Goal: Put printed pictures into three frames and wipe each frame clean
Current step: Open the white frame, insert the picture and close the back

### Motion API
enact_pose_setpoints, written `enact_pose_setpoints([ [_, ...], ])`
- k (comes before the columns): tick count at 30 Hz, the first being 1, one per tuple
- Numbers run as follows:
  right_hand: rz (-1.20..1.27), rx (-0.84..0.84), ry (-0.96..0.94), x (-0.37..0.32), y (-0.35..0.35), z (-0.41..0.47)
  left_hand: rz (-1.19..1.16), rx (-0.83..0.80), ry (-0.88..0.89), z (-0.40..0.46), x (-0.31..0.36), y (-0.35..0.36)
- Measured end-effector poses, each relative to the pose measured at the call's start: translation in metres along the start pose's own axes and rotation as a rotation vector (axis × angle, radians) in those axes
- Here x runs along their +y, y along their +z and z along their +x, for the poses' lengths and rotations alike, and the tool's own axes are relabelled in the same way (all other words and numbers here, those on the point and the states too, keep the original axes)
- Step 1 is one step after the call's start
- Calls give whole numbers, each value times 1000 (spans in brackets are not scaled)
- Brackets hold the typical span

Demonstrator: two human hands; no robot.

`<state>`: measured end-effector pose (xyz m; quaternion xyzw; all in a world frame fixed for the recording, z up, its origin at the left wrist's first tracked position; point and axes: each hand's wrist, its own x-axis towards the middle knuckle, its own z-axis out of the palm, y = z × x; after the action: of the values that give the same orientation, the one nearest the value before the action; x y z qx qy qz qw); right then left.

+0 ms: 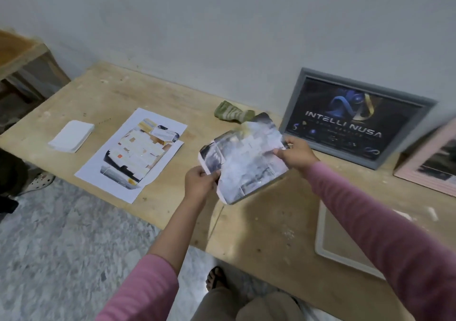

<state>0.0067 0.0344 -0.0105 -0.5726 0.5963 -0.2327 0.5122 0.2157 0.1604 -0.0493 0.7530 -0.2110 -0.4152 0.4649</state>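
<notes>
Above the bare middle of the table (259, 234), between the sheets (133, 152) on the left and the grey frame (357, 118) against the wall, the left hand (199, 185) and right hand (296, 154) pinch opposite corners of a blurred print (244, 157), long axis near-left to far-right.

Pink long sleeves (385, 222), left one pushed up above wrist; khaki trousers (246, 306); dark sandal (215, 280) on foot.

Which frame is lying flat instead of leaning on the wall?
The white frame at the near right, flat on the table. The grey frame and pink frame both lean on the wall.
</notes>
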Motion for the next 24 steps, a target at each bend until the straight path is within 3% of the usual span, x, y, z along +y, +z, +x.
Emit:
enact_pose_setpoints([
  [6, 174, 224, 49, 54, -96, -53, 85, -135, 121, -32, 10, 90],
  [13, 59, 473, 24, 127, -178, -131, 250, -310, 277, -84, -7, 182],
  [20, -63, 590, 150, 186, -208, -184, 522, -409, 418, -127, -33, 226],
  [24, -53, 547, 251, 208, -202, -191, 555, -310, 426, -141, -36, 232],
])
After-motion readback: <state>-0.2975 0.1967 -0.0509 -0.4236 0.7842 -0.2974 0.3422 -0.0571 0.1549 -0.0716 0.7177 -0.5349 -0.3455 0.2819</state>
